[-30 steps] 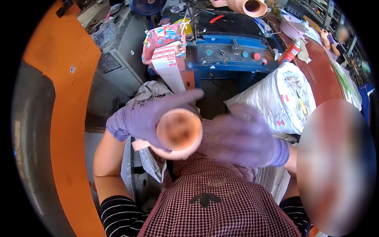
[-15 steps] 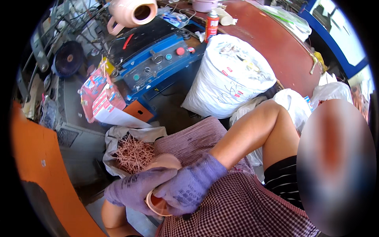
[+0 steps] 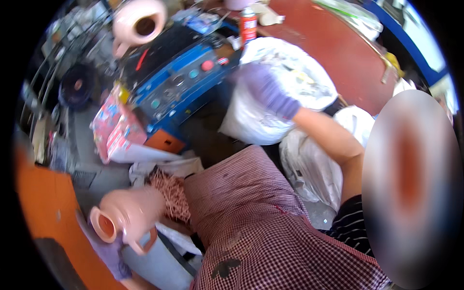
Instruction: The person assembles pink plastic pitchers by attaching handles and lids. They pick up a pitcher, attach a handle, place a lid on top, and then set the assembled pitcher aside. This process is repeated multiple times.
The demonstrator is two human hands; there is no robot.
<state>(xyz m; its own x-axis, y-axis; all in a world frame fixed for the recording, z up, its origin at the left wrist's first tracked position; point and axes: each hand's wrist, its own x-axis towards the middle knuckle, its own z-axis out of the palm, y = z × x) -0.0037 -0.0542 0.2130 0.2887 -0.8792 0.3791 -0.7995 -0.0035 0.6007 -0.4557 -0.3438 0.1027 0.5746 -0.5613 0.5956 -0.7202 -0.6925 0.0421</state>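
My left hand (image 3: 107, 252), in a purple glove, grips a pink plastic pitcher (image 3: 133, 212) low on the left, its round mouth and handle toward me. Most of the fingers are hidden behind the pitcher. My right hand (image 3: 270, 92), gloved alike, is stretched forward in front of a white sack (image 3: 251, 118), near the right end of a blue control panel (image 3: 176, 79) with round buttons. Motion smears its fingers, so their state and any contact do not show. A second pink pitcher (image 3: 135, 41) lies tipped toward me above the black machine top.
Thin pink plastic pieces (image 3: 171, 195) fill a bag beside my lap. A pink-and-white bag (image 3: 116, 125) stands left of the panel. A red spray can (image 3: 248, 26) is behind it, by a red-brown tabletop (image 3: 324, 48). An orange panel (image 3: 53, 203) rises at far left.
My right hand has left the pitcher's mouth and swung forward to the sack and control panel. My left hand has moved left with the pitcher, which now shows whole. The view has shifted slightly.
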